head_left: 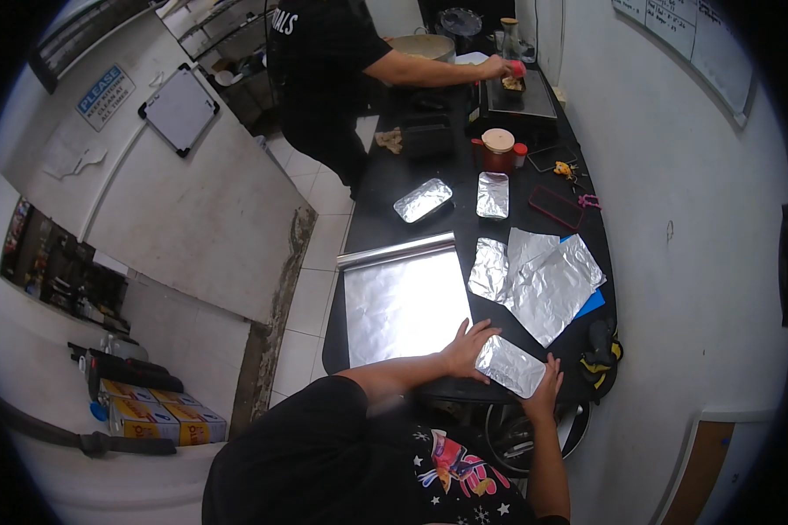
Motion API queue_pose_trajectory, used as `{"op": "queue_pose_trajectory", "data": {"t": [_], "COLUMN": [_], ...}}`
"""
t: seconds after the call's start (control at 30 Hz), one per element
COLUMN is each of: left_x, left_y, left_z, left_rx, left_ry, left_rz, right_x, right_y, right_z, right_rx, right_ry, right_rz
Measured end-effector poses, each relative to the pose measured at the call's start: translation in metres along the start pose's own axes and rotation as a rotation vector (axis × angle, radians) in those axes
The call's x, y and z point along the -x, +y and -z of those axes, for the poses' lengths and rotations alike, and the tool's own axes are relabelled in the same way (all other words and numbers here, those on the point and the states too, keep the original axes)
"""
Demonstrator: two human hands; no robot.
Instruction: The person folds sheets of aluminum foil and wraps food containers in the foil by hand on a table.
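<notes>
One foil-covered tray [510,366] is held at the near edge of the dark surface [490,317]. Its left end is taken by the left hand [466,352], the grip parted to the tray's width; its right end is closed upon by the right hand [545,392], fingers curved round it. Opposite ends are held, presumably so that the tray is kept steady. One foil roll [397,253] is noted, its sheet [403,306] drawn out flat toward the person, apparently for easy reach. Two further covered trays, one left [423,200] and one right [493,194], are set apart beyond, seemingly out of the way. Loose foil [547,284] is overlapped nearby; its pieces cannot be counted with certainty.
</notes>
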State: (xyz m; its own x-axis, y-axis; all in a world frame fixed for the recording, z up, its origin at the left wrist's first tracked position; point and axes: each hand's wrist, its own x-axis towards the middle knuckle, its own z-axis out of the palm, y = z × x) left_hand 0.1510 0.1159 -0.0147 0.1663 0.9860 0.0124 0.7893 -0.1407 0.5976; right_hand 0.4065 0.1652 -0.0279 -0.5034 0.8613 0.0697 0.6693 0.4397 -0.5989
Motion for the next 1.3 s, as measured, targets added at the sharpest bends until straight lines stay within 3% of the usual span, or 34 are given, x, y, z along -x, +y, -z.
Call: {"op": "queue_pose_trajectory", "data": {"t": [0.47,1.3], "left_x": [-0.004,-0.003], "left_y": [0.008,0.012], "left_z": [0.002,-0.001], "left_rx": [-0.047,-0.271], "left_ry": [-0.017,-0.074], "left_rz": [0.172,0.206], "right_x": [-0.003,-0.001], "right_y": [-0.005,-0.008], "right_z": [-0.007,-0.007], "right_rx": [0.136,0.336], "right_ry": [0.038,-0.061], "right_rz": [-0.037,-0.034]}}
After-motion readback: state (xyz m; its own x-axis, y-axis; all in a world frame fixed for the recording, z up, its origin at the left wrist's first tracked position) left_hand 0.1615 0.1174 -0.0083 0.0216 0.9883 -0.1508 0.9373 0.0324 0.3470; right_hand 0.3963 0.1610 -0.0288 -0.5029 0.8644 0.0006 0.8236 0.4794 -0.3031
